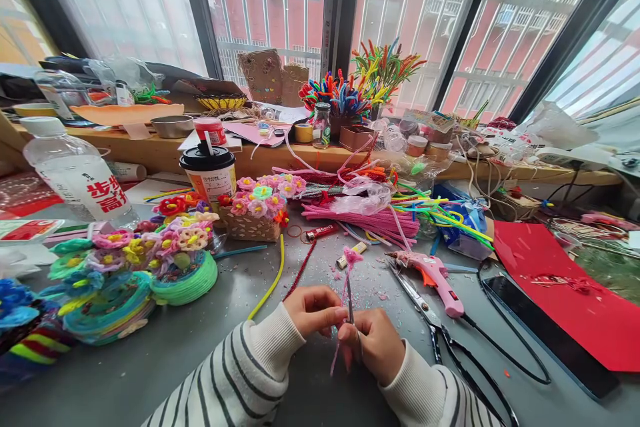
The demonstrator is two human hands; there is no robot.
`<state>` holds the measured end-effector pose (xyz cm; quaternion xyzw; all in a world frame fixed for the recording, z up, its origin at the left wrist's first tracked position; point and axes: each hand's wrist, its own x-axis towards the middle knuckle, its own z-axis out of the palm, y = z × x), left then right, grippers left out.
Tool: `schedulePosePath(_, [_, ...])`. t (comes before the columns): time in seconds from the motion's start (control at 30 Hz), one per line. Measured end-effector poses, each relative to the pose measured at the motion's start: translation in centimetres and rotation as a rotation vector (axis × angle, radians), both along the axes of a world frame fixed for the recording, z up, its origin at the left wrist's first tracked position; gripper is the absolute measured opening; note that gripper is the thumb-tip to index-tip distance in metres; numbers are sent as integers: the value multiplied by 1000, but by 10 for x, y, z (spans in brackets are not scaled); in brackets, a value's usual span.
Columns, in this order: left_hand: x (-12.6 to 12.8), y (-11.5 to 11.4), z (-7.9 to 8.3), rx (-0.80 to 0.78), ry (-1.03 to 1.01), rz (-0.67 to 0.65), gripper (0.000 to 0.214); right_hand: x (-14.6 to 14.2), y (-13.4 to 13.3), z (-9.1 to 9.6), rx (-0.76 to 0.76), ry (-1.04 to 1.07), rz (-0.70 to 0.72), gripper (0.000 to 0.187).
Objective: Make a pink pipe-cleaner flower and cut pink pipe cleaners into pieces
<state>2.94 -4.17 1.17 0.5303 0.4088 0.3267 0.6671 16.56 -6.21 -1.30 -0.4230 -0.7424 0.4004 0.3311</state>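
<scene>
Fingers of left hand pinching pink fuzzy stem above bench, between hands; right hand grasping slim scissors-like tool alongside — best bracing pinch steady, working tool lightly — fingertips staying clear.

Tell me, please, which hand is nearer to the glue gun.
Right. The right hand is left of the glue gun and closer to the camera; the left hand is farther left.

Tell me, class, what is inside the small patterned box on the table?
Pink flowers and a green one crowd the top of the patterned box. They cover its opening, so anything deeper inside cannot be seen.
</scene>
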Motion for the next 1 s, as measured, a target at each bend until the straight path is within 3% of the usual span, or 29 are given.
schedulePosePath(0.33, [1, 0, 1, 5, -29, 28, 27, -1, 1, 3, 31, 29, 10, 70])
schedulePosePath(0.53, [1, 0, 1, 10, -15, 23, 28, 0, 2, 4, -50, -9, -25, 69])
schedulePosePath(0.73, [-1, 1, 1, 23, -31, -7, 27, 0, 0, 1, -21, -1, 31, 71])
schedulePosePath(1.0, [0, 0, 1, 35, -26, 7, 27, 0, 1, 1, -27, 9, -36, 68])
